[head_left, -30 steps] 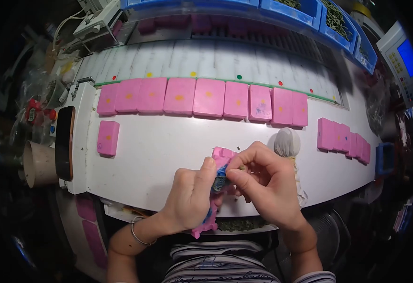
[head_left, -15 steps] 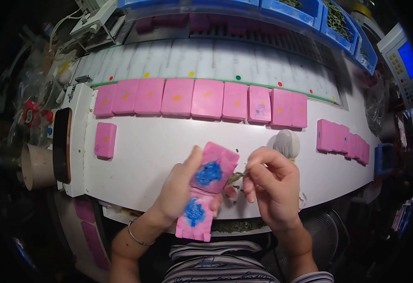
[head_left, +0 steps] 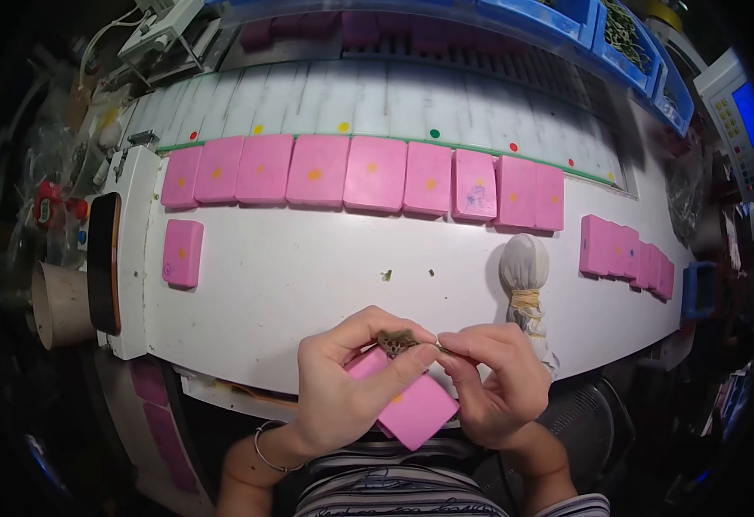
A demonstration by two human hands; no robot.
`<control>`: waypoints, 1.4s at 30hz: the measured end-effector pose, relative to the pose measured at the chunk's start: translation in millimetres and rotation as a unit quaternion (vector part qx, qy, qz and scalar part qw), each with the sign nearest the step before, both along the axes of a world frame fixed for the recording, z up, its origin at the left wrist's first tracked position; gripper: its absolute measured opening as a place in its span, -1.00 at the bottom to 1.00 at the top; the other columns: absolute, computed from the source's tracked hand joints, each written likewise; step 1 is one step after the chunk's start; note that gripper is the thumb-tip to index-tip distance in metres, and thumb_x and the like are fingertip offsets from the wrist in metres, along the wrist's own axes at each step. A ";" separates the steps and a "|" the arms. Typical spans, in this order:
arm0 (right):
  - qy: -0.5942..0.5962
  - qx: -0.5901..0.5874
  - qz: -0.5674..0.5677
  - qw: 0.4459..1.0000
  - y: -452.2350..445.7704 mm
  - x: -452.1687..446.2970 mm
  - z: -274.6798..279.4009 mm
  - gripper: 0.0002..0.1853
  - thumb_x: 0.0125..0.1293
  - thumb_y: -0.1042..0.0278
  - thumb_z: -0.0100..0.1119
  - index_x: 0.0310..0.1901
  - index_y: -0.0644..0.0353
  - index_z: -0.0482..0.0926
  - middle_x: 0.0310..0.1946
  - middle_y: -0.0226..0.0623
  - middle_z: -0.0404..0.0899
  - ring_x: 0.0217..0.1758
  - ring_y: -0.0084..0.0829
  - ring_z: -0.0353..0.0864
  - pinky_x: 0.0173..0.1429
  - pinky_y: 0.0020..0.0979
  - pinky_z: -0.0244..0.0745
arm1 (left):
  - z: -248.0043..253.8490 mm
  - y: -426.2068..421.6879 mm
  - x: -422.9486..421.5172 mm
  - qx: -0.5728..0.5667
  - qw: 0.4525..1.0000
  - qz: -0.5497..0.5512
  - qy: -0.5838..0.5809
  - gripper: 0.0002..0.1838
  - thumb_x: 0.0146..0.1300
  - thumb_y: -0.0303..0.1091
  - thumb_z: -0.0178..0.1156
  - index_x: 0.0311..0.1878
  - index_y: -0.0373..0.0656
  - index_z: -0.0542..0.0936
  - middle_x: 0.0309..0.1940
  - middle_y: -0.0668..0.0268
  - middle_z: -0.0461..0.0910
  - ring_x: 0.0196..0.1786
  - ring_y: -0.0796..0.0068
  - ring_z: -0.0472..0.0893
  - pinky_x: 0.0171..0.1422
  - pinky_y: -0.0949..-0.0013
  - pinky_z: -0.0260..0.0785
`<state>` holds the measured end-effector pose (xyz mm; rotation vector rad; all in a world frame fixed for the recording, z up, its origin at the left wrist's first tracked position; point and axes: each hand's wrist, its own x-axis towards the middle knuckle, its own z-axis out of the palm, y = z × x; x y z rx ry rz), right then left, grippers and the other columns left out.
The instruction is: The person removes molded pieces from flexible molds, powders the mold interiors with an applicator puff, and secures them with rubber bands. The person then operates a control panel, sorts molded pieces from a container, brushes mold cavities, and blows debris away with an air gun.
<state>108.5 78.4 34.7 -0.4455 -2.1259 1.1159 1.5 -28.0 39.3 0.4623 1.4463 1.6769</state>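
Near the table's front edge my left hand (head_left: 342, 375) is closed around a pink rubber mold (head_left: 421, 415), now folded together, its flat outer face showing. Between that hand's thumb and fingers is also a small, dark olive-green patterned piece (head_left: 396, 341), seemingly a casting. My right hand (head_left: 502, 375) pinches the thin right end of this piece, fingertips close to my left thumb. The fingers hide part of both the piece and the mold. Beyond my right hand lies a white cloth pouch (head_left: 525, 267) tied with a yellowish band.
Several pink molds (head_left: 315, 172) stand in a row along the back, with a smaller group (head_left: 609, 246) at right. A single mold (head_left: 183, 253) sits at left beside a phone (head_left: 105, 263). Green crumbs (head_left: 386, 276) dot the table. Blue bins (head_left: 622, 52) hold green pieces.
The mold was spread open, showing blue patches inside; it is now folded together and turned over. My hands have come together, and the green piece is now held between both.
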 end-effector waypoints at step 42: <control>-0.066 -0.068 0.122 0.988 32.3 -36.4 53.9 -0.63 0.18 0.75 -0.11 0.03 0.34 0.47 0.00 -0.14 0.48 -0.06 -0.40 0.57 0.00 -0.49 0.47 | 4.4 21.7 -28.1 0.003 0.956 -0.082 -0.282 -0.24 0.34 0.26 -0.35 0.11 -0.36 0.35 -0.27 0.05 0.56 -0.45 0.42 0.53 -0.31 0.33 0.48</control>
